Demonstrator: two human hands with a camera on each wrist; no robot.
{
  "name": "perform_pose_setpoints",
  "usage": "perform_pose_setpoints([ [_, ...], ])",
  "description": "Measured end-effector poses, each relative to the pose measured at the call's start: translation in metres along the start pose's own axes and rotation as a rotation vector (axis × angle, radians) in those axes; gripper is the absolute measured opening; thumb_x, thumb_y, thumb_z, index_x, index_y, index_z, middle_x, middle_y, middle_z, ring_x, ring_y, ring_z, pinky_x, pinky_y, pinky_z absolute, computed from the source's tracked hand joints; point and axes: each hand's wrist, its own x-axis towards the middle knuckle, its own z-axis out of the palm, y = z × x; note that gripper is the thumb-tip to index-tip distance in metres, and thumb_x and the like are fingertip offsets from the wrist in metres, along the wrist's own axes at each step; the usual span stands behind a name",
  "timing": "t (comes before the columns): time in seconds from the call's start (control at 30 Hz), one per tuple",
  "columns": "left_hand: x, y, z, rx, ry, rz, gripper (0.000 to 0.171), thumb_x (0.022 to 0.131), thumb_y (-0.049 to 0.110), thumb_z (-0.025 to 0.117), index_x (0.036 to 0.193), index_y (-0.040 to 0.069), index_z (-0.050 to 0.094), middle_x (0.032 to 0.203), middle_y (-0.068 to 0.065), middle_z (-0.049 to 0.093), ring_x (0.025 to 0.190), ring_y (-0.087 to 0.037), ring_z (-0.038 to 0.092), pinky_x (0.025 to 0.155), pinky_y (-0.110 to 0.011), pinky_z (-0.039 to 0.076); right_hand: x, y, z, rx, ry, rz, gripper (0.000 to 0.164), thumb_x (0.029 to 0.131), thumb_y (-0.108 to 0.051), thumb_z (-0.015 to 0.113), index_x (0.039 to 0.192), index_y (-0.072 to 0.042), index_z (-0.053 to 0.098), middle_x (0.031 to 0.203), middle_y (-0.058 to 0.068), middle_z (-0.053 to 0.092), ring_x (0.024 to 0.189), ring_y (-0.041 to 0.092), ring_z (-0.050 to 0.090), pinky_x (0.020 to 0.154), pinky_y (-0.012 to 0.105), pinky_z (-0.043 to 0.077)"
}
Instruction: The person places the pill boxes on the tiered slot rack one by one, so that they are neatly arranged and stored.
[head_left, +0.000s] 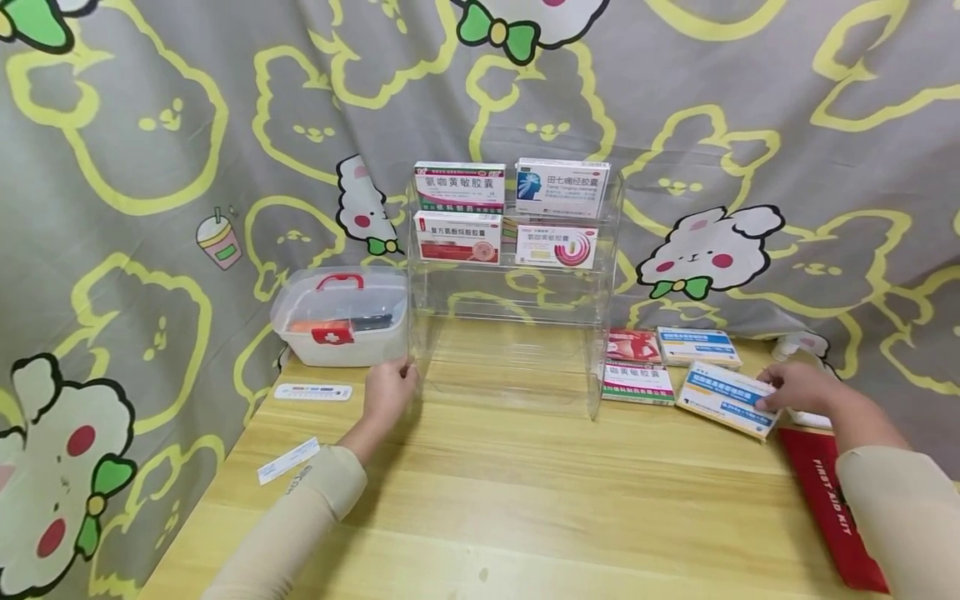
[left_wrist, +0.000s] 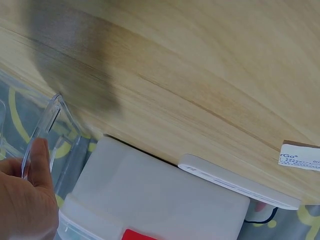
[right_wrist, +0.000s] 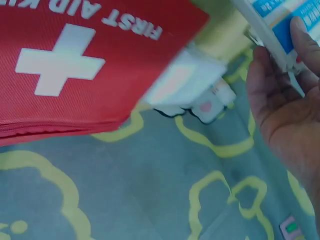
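Observation:
A clear tiered display rack (head_left: 510, 350) stands on the table, with several medicine boxes on its two upper tiers. My left hand (head_left: 390, 392) pinches the rack's left side edge; in the left wrist view the thumb lies against the clear panel (left_wrist: 50, 125). At the right, my right hand (head_left: 802, 392) holds a blue-and-white medicine box (head_left: 726, 400) by its right end, thumb on top. In the right wrist view the fingers of that hand (right_wrist: 287, 100) are under the box (right_wrist: 280, 20). Another blue-and-white box (head_left: 697, 346) lies just behind it.
Left of the rack sits a translucent first aid case (head_left: 345, 346) with a red handle. A white test strip cassette (head_left: 312, 392) and a small printed packet (head_left: 288, 461) lie nearby. A red first aid pouch (head_left: 832, 508) lies under the right forearm. Two boxes (head_left: 637, 382) lie beside the rack.

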Motion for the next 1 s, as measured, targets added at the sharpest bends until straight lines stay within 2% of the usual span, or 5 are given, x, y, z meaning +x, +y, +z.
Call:
perform_pose_setpoints([
  [0.2, -0.001, 0.001, -0.004, -0.008, 0.052, 0.041, 0.016, 0.085, 0.007, 0.06, 0.092, -0.001, 0.073, 0.087, -0.016, 0.071, 0.075, -0.028, 0.065, 0.069, -0.042, 0.053, -0.018, -0.016, -0.025, 0.105, 0.039, -0.019, 0.047, 0.083, -0.026, 0.068, 0.118, 0.003, 0.058, 0.109, 0.024, 0.056, 0.103, 0.042, 0.044, 0.081, 0.054, 0.041],
  [0.33, -0.001, 0.0, -0.005, 0.003, 0.067, 0.056, 0.015, 0.085, 0.007, 0.06, 0.084, 0.0, 0.073, 0.08, -0.014, 0.071, 0.069, -0.025, 0.062, 0.066, -0.041, 0.052, -0.027, -0.028, -0.036, 0.208, 0.077, 0.0, 0.052, 0.089, -0.03, 0.063, 0.129, 0.001, 0.049, 0.12, 0.028, 0.046, 0.109, 0.044, 0.037, 0.082, 0.05, 0.042],
  [0.5, -0.002, 0.001, -0.003, 0.019, 0.066, 0.07, 0.017, 0.085, 0.007, 0.06, 0.071, 0.003, 0.069, 0.071, -0.011, 0.068, 0.061, -0.023, 0.054, 0.061, -0.04, 0.048, -0.036, -0.035, -0.039, 0.3, 0.194, 0.008, 0.056, 0.09, -0.04, 0.06, 0.128, -0.003, 0.043, 0.111, 0.016, 0.048, 0.097, 0.027, 0.044, 0.073, 0.03, 0.045],
  [0.67, -0.003, 0.002, -0.002, 0.014, 0.025, 0.037, 0.016, 0.086, 0.008, 0.059, 0.085, 0.001, 0.073, 0.082, -0.013, 0.071, 0.067, -0.022, 0.059, 0.066, -0.04, 0.051, -0.044, -0.043, -0.04, 0.424, 0.334, 0.024, 0.051, 0.088, -0.042, 0.062, 0.124, -0.009, 0.049, 0.097, -0.005, 0.057, 0.082, 0.008, 0.051, 0.066, 0.02, 0.045],
  [1.0, -0.003, 0.001, -0.002, -0.008, 0.021, 0.021, 0.016, 0.087, 0.008, 0.061, 0.092, 0.001, 0.074, 0.093, -0.014, 0.071, 0.08, -0.026, 0.067, 0.073, -0.042, 0.053, -0.047, -0.095, -0.058, 0.594, 0.491, 0.044, 0.056, 0.082, -0.047, 0.066, 0.129, -0.018, 0.053, 0.092, -0.021, 0.06, 0.082, 0.004, 0.055, 0.066, 0.013, 0.045],
])
